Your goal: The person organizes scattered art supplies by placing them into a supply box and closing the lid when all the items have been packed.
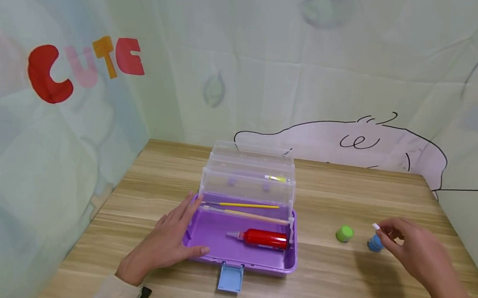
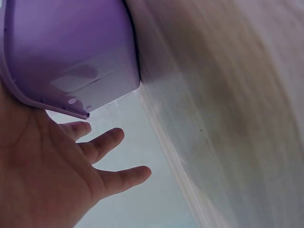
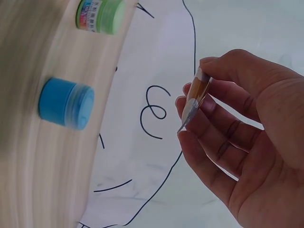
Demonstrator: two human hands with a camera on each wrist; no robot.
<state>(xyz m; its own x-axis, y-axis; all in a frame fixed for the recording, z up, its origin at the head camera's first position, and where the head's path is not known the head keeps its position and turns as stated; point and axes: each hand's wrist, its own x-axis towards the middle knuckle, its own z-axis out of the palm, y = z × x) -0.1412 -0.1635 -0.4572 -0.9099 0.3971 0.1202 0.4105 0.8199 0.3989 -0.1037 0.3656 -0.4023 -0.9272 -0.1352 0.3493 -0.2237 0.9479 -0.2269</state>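
Observation:
My left hand point(image 1: 164, 241) rests on the left rim of an open purple box point(image 1: 214, 250), fingers spread along its side and thumb over the front edge. In the box lie a red squeeze bottle point(image 1: 265, 238) with a clear nozzle and two paintbrushes point(image 1: 255, 206). Clear tiered trays point(image 1: 246, 189) stand raised behind, a small yellow tube point(image 1: 278, 178) in one. To the right, my right hand point(image 1: 418, 252) pinches a small paint tube point(image 3: 195, 97) with an orange-brown band above the table. A blue jar point(image 1: 375, 244) stands just beyond its fingers.
A green jar point(image 1: 344, 233) stands on the wooden table point(image 1: 321, 286) between the box and the blue jar. The box's light blue latch point(image 1: 230, 278) hangs down at the front. A printed cloth point(image 1: 187, 60) borders the table behind and at the sides.

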